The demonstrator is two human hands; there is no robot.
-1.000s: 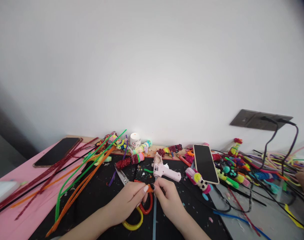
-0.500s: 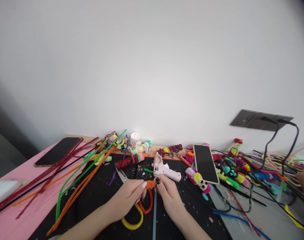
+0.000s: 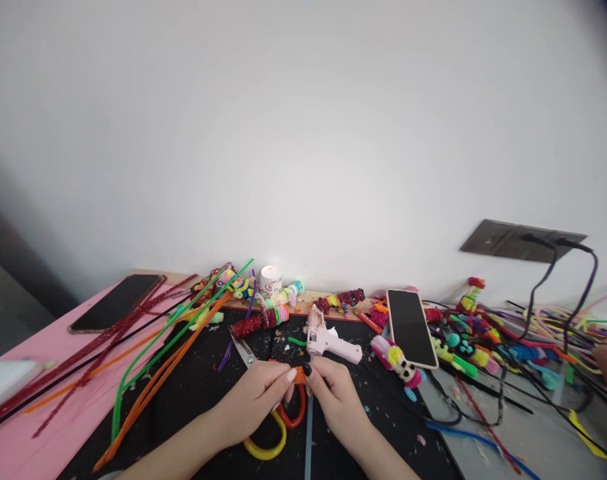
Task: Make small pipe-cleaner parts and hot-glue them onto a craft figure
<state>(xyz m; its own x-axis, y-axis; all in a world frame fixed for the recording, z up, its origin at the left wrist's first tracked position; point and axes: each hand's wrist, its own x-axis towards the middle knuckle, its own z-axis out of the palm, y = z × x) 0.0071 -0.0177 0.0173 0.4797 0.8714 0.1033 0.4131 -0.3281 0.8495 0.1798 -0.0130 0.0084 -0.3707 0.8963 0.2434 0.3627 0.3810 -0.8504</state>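
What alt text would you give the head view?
The left hand and right hand pinch a small orange pipe-cleaner piece together above a black mat. A pink glue gun lies just beyond, scissors under the hands, loose pipe cleaners all around.

White-nailed left hand (image 3: 253, 400), black-nailed right hand (image 3: 337, 399)

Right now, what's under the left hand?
Steel scissors with red and yellow loop handles lie on the black mat. The left hand covers their pivot and part of both loops.
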